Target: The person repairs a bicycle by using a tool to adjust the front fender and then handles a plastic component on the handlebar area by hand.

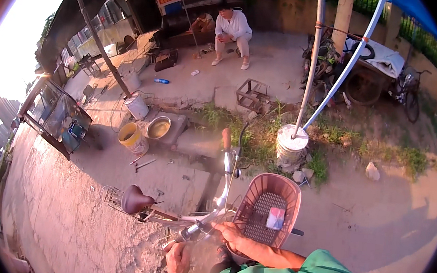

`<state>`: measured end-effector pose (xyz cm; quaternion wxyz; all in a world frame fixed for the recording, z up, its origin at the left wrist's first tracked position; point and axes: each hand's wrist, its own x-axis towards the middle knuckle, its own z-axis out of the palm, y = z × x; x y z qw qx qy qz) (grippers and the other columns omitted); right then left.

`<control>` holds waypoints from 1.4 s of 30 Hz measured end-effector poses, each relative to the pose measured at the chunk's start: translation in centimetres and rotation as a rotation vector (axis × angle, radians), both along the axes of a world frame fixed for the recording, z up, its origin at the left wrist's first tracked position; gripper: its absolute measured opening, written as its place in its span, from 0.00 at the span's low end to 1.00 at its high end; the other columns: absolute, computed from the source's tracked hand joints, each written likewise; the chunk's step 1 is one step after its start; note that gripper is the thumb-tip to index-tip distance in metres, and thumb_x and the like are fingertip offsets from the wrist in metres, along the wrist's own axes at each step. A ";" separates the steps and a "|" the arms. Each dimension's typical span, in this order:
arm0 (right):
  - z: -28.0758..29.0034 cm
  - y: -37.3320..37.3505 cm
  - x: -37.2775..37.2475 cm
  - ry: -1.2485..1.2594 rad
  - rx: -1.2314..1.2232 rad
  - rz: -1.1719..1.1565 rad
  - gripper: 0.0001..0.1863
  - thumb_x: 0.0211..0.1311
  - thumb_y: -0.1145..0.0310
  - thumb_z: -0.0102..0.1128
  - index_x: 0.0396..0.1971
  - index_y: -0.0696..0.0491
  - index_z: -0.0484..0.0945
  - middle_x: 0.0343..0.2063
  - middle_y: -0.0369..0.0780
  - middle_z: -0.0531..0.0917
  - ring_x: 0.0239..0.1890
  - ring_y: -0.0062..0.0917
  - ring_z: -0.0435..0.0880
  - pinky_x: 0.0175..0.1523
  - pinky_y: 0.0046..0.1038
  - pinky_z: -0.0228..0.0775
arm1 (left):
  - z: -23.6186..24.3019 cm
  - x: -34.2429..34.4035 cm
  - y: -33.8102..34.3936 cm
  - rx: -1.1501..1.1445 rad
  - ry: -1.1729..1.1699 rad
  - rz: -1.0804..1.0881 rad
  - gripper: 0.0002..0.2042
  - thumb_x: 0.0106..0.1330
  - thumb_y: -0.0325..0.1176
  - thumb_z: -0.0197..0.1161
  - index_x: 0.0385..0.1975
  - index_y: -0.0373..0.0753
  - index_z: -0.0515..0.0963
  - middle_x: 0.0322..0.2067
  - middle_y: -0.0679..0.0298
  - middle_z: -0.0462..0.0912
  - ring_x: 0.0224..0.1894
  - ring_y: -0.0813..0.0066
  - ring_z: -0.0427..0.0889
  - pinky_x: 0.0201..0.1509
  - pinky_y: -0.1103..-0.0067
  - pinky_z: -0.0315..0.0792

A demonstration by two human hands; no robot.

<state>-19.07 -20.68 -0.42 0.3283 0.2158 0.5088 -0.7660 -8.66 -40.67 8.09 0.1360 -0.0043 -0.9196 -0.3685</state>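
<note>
A bicycle stands in front of me with a brown saddle [136, 200], silver handlebar [222, 191] and brown plastic basket [258, 197]. A small pink-and-white packet [275, 218] lies in the basket. At the near end of the handlebar, my left hand [177, 259] has its fingers curled in by the brake lever; what they grip is too small to make out. My right hand [229, 234] reaches in beside the basket, its fingers drawn together at the near half of the handlebar. Whatever lies between those fingertips is hidden. The far grip [226, 138] is untouched.
Tools [145, 165] lie on the ground near a yellow bucket [133, 138] and a metal basin [158, 127]. A white bucket [291, 143] holds upright poles. Beyond are a metal frame [252, 95], a seated person [233, 31], a glass-sided cart [54, 114] and a loaded tricycle [366, 76].
</note>
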 end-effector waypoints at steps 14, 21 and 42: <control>-0.7 0.8 -0.5 0.012 0.044 0.067 0.20 0.64 0.49 0.73 0.29 0.47 0.75 0.19 0.28 0.70 0.16 0.14 0.66 0.19 0.20 0.54 | 0.0 1.4 2.7 0.404 -0.474 0.146 0.09 0.77 0.32 0.56 0.47 0.34 0.77 0.22 0.69 0.76 0.26 0.81 0.74 0.32 0.79 0.70; -3.4 0.4 -0.2 0.088 -0.018 0.002 0.13 0.70 0.57 0.70 0.30 0.49 0.80 0.19 0.25 0.74 0.16 0.10 0.65 0.21 0.19 0.52 | -1.2 0.8 2.0 0.420 -0.523 0.135 0.08 0.78 0.32 0.56 0.49 0.36 0.76 0.22 0.71 0.73 0.25 0.83 0.70 0.30 0.81 0.65; -3.2 2.0 -1.2 -0.095 -0.167 0.038 0.16 0.70 0.54 0.68 0.34 0.51 0.78 0.22 0.33 0.79 0.21 0.21 0.80 0.23 0.26 0.75 | -0.9 0.5 2.8 0.763 -0.598 0.246 0.07 0.79 0.38 0.59 0.43 0.42 0.73 0.22 0.74 0.69 0.20 0.86 0.62 0.23 0.84 0.54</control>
